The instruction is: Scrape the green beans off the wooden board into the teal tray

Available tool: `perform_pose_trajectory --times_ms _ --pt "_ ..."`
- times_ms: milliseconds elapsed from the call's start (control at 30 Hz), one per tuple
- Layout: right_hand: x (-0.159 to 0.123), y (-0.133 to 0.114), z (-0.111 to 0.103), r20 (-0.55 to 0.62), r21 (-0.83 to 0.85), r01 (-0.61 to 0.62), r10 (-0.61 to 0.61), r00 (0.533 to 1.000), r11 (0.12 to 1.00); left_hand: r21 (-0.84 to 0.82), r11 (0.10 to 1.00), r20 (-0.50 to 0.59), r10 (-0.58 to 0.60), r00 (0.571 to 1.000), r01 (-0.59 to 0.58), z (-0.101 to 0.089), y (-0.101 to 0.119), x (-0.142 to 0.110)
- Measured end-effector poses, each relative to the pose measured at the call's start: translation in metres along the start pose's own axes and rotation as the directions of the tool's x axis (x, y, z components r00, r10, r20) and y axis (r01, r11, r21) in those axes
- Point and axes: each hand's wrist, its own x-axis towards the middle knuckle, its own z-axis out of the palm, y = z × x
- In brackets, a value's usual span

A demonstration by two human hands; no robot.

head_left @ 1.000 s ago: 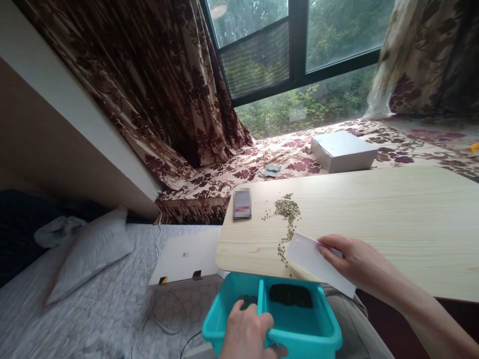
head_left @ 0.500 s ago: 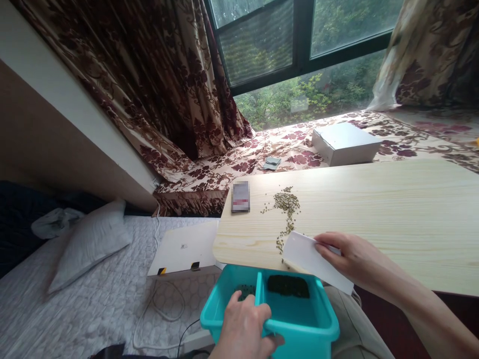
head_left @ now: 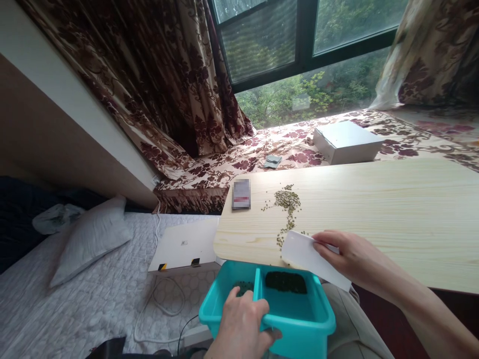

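My left hand [head_left: 243,321] is closed on the near rim and divider of a teal two-compartment bin [head_left: 299,324], just below the table edge. Dark small grains [head_left: 286,282] lie in its right compartment, and some greenish ones [head_left: 244,287] show in the left one, partly behind my fingers. In my right hand [head_left: 342,254] is a white card [head_left: 305,252], pinched at its upper edge and slanting over the table edge above the bin. Loose small greenish-brown beans [head_left: 287,200] trail across the wooden table [head_left: 374,209] toward the card's left end.
A small flat packet with a blurred face [head_left: 241,194] lies at the table's left end. A silver-white box [head_left: 348,142] and a folded grey-green cloth [head_left: 272,161] rest on the floral window ledge. Left are a white box [head_left: 185,244], a cable [head_left: 160,319] and a pillow [head_left: 92,244] on the bed.
The bin has shifted slightly to the left and up in the view, with my left hand still on it. My right hand and the card have hardly moved.
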Motion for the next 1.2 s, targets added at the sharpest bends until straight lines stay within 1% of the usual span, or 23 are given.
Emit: perform_pose_trajectory --times_ms 100,233,333,467,567,667,733,767,800,833,900,967,1033,1100,1200 --pt "0.002 -0.003 0.002 -0.020 0.005 -0.004 0.005 1.000 1.000 -0.003 1.000 -0.002 -0.004 1.000 0.004 0.000 -0.001 -0.001" --pt "0.003 -0.006 0.005 -0.004 0.002 0.013 -0.013 1.000 1.000 -0.002 1.000 -0.012 -0.003 1.000 0.003 0.000 -0.002 -0.001" --pt "0.004 -0.005 0.004 0.005 0.015 0.033 -0.033 0.999 0.999 -0.003 1.000 -0.014 -0.005 1.000 0.005 -0.001 -0.002 -0.002" --pt "0.005 -0.002 0.004 -0.009 0.011 0.017 -0.017 1.000 1.000 -0.002 1.000 -0.011 -0.010 1.000 0.010 -0.001 -0.002 -0.003" --pt "0.004 -0.007 0.007 0.020 0.001 0.010 -0.010 1.000 1.000 0.000 1.000 -0.020 -0.006 1.000 0.006 0.001 -0.004 -0.002" --pt "-0.002 -0.007 0.006 0.069 0.032 0.045 -0.047 0.996 0.998 0.016 1.000 -0.017 0.023 1.000 -0.023 0.008 -0.004 0.004" --pt "-0.007 0.003 0.002 0.055 0.068 0.049 -0.053 0.997 0.997 0.055 0.996 0.035 0.070 0.997 -0.072 0.015 0.002 0.010" --pt "-0.010 0.013 0.000 0.012 0.081 0.045 -0.047 0.999 0.996 0.076 0.993 0.049 0.090 0.995 -0.093 0.019 0.007 0.013" --pt "-0.011 0.024 -0.003 -0.061 0.081 0.031 -0.027 0.998 0.996 0.097 0.987 0.080 0.120 0.990 -0.128 0.025 0.013 0.017" --pt "-0.012 0.037 -0.006 -0.141 0.070 0.009 0.001 0.990 0.997 0.105 0.981 0.076 0.153 0.985 -0.160 0.030 0.019 0.021" --pt "-0.012 0.063 -0.012 -0.216 0.041 -0.049 0.057 0.975 0.998 0.117 0.968 0.091 0.211 0.973 -0.221 0.040 0.035 0.027" --pt "-0.011 0.083 -0.018 -0.222 0.033 -0.113 0.117 0.968 0.993 0.125 0.949 0.088 0.279 0.956 -0.289 0.047 0.051 0.031" --pt "-0.009 0.093 -0.023 -0.195 0.036 -0.160 0.164 0.967 0.986 0.140 0.930 0.079 0.332 0.940 -0.341 0.049 0.065 0.033" --pt "-0.008 0.095 -0.026 -0.179 0.046 -0.185 0.190 0.965 0.982 0.162 0.916 0.087 0.358 0.930 -0.368 0.046 0.075 0.033" --pt "-0.005 0.089 -0.026 -0.156 0.080 -0.176 0.187 0.970 0.981 0.173 0.899 0.164 0.376 0.912 -0.402 0.036 0.083 0.032"
